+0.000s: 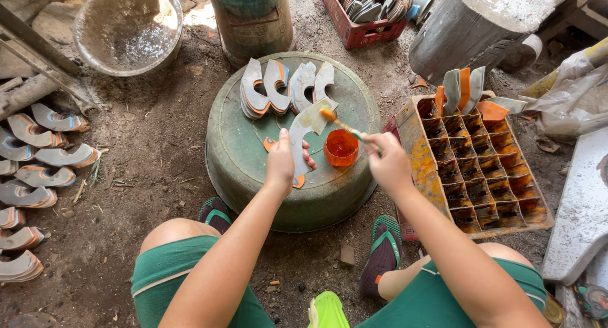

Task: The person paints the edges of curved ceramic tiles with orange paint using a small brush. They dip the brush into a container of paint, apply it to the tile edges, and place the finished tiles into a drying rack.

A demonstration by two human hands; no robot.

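I see my left hand (281, 165) grasping a grey curved sole-shaped piece (303, 135) on the upturned green metal basin (253, 157). My right hand (387, 163) is clenched around a thin brush (342, 123), its tip on the piece at twelve o'clock of the small orange cup of glue (341, 148).

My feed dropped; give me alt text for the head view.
Seen from above, the left hand holds a grey curved shoe piece on an upturned green basin while the right hand brushes it with a brush beside an orange glue cup.
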